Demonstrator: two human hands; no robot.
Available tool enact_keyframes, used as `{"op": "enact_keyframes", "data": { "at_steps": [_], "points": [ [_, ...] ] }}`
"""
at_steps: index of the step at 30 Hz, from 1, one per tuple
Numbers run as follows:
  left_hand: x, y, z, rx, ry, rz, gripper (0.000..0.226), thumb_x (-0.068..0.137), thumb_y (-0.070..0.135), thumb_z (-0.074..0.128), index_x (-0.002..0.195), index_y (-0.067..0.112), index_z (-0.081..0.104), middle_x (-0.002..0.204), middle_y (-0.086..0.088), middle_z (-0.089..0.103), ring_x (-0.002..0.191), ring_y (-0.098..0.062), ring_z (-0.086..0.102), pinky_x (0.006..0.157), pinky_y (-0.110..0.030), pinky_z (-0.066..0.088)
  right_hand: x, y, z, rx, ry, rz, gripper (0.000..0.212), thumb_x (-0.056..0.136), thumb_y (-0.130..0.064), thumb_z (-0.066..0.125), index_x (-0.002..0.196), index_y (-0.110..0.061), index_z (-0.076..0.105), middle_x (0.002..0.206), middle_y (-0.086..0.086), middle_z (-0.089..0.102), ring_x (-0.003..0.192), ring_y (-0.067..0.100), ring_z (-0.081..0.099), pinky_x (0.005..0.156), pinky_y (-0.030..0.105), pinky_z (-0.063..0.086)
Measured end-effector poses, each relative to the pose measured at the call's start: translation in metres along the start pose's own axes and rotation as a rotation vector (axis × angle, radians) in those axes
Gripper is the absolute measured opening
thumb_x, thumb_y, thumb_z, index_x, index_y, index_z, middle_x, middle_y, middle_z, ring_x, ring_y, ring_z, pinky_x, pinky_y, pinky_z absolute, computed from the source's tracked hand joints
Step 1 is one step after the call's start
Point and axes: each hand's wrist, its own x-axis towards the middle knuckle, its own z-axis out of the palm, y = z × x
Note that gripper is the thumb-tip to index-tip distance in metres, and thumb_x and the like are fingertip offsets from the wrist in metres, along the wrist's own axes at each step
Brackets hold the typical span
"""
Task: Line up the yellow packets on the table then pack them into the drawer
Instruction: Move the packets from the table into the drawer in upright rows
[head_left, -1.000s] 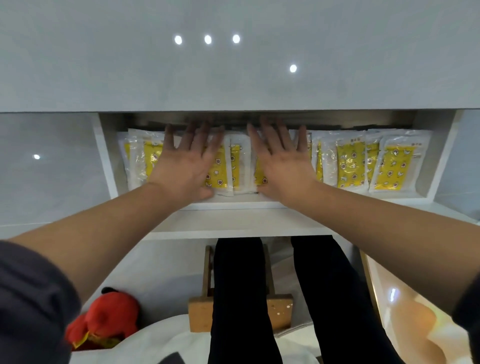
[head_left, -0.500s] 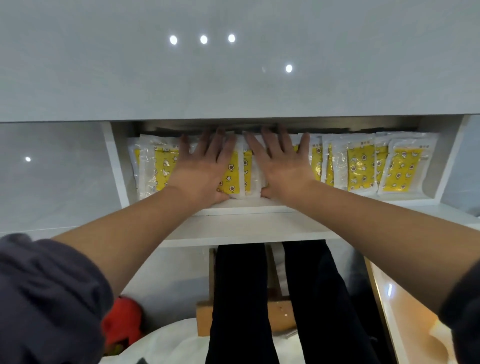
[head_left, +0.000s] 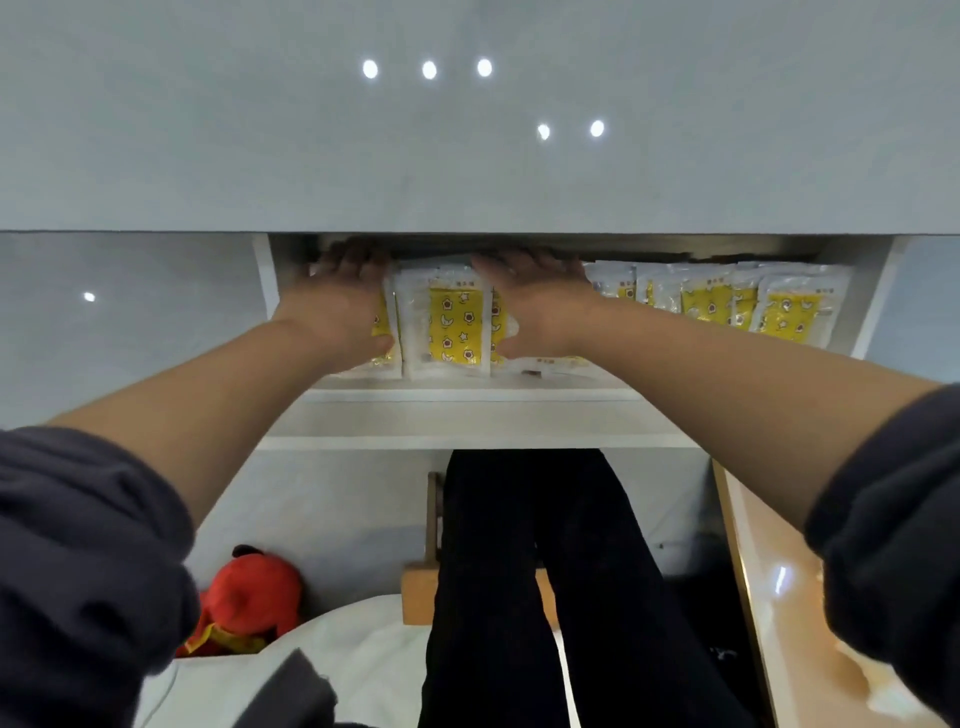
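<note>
Several yellow packets (head_left: 455, 325) in clear wrappers lie overlapped in a row inside the white drawer (head_left: 467, 395), which is pulled out from under the grey table (head_left: 467, 156). My left hand (head_left: 340, 296) rests flat on the packets at the left end, fingers straight and reaching back under the tabletop. My right hand (head_left: 537, 299) lies flat on the packets just right of the middle, fingertips also under the table edge. One packet shows fully between the two hands. More packets (head_left: 789, 312) fill the right part of the drawer. The back ends of the packets are hidden.
My legs in black trousers (head_left: 519, 571) are below the drawer front, over a wooden stool (head_left: 418, 592). A red plush toy (head_left: 249, 597) lies on the floor at lower left. A wooden surface (head_left: 769, 597) runs along the lower right.
Both hands have slid apart and farther back into the drawer, uncovering a packet between them. The fingertips are now under the tabletop edge.
</note>
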Motion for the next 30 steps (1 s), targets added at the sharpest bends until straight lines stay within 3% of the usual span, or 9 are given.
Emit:
{"op": "enact_keyframes", "data": {
  "at_steps": [3,8,14,21,26,30],
  "points": [
    [-0.010,0.020,-0.014,-0.032,0.023,-0.011,0.089,0.086,0.041,0.062,0.152,0.015,0.011,0.158,-0.013,0.017,0.146,-0.032,0.015,0.115,-0.052,0.024,-0.017,0.005,-0.010,0.046,0.042,0.019,0.094,0.083,-0.044,0.064,0.153,-0.029,0.003,0.161,0.001,0.010,0.146,0.030,0.014,0.117,0.053,0.015],
    [-0.057,0.060,-0.047,-0.259,0.016,-0.033,0.069,0.087,0.038,0.061,0.145,0.013,0.032,0.144,-0.013,0.040,0.133,-0.031,0.036,0.102,-0.048,0.041,-0.075,0.006,-0.030,0.064,0.046,0.033,0.078,0.086,-0.035,0.058,0.151,-0.021,0.016,0.153,0.011,0.029,0.138,0.033,0.029,0.108,0.051,0.033],
    [-0.084,0.082,-0.049,-0.352,-0.037,-0.062,0.057,0.090,0.034,0.057,0.141,0.014,0.040,0.141,-0.010,0.045,0.130,-0.029,0.040,0.100,-0.047,0.044,-0.113,0.007,-0.038,0.107,0.000,0.073,0.064,0.090,-0.032,0.053,0.146,-0.016,0.029,0.146,0.009,0.040,0.132,0.031,0.038,0.104,0.048,0.038],
    [-0.022,0.074,-0.030,-0.193,0.028,-0.016,0.073,0.084,0.039,0.063,0.145,0.015,0.031,0.147,-0.012,0.035,0.136,-0.032,0.032,0.105,-0.048,0.036,-0.058,0.018,-0.015,0.112,0.087,0.188,0.069,0.087,-0.032,0.054,0.148,-0.019,0.026,0.148,0.011,0.036,0.135,0.031,0.034,0.108,0.049,0.031],
    [0.032,0.072,-0.021,-0.198,0.085,0.069,0.083,0.069,0.068,0.067,0.134,0.022,0.043,0.134,-0.006,0.051,0.123,-0.030,0.049,0.099,-0.041,0.042,-0.002,0.021,-0.003,0.145,0.113,0.164,0.077,0.080,-0.050,0.055,0.147,-0.029,0.025,0.148,0.004,0.040,0.133,0.031,0.038,0.106,0.044,0.035],
    [0.045,0.067,-0.011,-0.165,0.011,0.074,0.099,0.059,0.079,0.066,0.139,0.027,0.038,0.138,-0.004,0.047,0.127,-0.030,0.045,0.101,-0.043,0.041,0.011,0.013,0.007,0.045,0.095,0.120,0.085,0.073,-0.062,0.059,0.145,-0.028,0.030,0.148,0.001,0.038,0.135,0.030,0.035,0.109,0.047,0.030]
  ]
}}
